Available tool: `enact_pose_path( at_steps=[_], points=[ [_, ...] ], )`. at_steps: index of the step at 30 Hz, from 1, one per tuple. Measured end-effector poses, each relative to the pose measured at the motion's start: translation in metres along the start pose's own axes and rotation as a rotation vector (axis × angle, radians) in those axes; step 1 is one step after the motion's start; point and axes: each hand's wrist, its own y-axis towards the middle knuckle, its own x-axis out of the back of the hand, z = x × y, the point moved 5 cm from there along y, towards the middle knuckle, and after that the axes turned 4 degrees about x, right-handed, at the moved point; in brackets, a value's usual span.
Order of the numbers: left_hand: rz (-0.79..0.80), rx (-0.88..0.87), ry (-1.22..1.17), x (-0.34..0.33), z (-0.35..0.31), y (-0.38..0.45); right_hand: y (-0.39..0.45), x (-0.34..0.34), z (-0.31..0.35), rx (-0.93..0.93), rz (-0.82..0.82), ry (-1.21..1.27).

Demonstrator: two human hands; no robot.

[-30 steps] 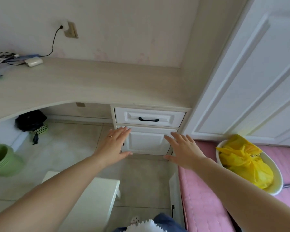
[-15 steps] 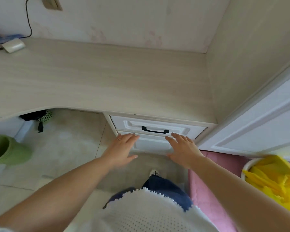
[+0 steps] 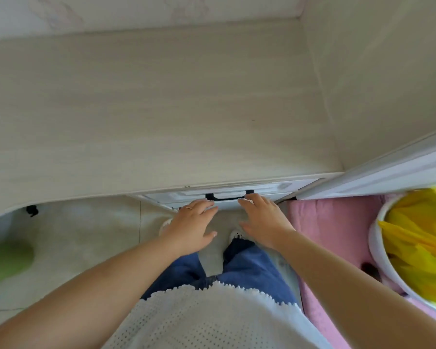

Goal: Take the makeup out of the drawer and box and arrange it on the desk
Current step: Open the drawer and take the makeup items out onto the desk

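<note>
The drawer (image 3: 227, 197) sits shut under the front edge of the desk (image 3: 149, 109), only a thin strip of its white front showing, with the black handle (image 3: 228, 197) across it. Both hands reach toward that handle with fingers straight and holding nothing: the left hand (image 3: 193, 226) just left of it, the right hand (image 3: 261, 219) at its right end, whether touching it I cannot tell. Beyond the fingertips the pale wood-grain desk runs to a wall. Right of the right hand a pink mat (image 3: 332, 222) carries a white bin (image 3: 380, 250) with yellow bags (image 3: 418, 243), cut off by the frame. Far left, a blurred green object (image 3: 6, 260). No makeup or box can be seen.
</note>
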Motion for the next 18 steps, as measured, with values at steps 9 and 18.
enact_pose_path(
  at_steps=[9, 18],
  points=[
    [-0.040, -0.223, 0.064, -0.037, 0.029, 0.046, 0.044, -0.046, 0.003, -0.073, -0.286, 0.062],
    [-0.372, -0.337, 0.075, -0.069, 0.037, 0.055, 0.048, -0.077, 0.004, -0.034, -0.852, 0.088]
  ],
)
